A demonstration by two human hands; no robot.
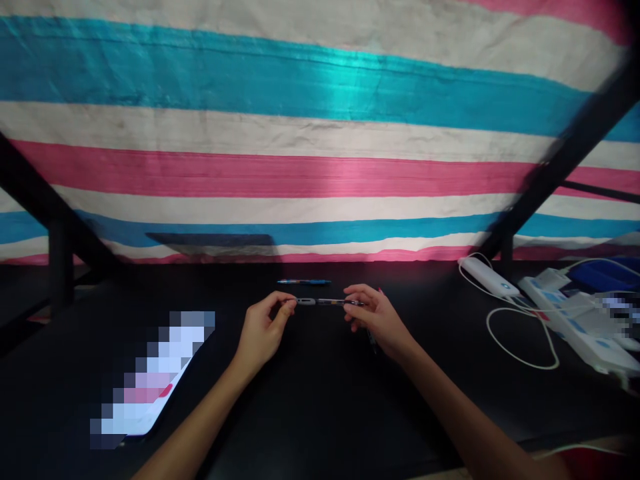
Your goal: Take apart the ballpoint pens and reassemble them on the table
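A slim pen (pixel 327 302) with a grey end and a clear barrel stretches level between my two hands, just above the black tabletop or resting on it; I cannot tell which. My left hand (pixel 263 328) pinches the grey end between thumb and fingertips. Around the other end close the thumb and fingers of my right hand (pixel 379 319), covering the tip. Behind this pen lies a blue pen (pixel 304 282), parallel to it and touched by neither hand. Partly hidden under my right hand is a thin dark object (pixel 372 341), perhaps another pen.
A phone (pixel 160 380) with a lit, blurred screen lies at the left. On the right are a white power bank (pixel 489 277), a looped white cable (pixel 556 357) and a white power strip (pixel 583 327) with plugs. A striped sheet (pixel 300 177) hangs behind, between dark slanted bars (pixel 560 153).
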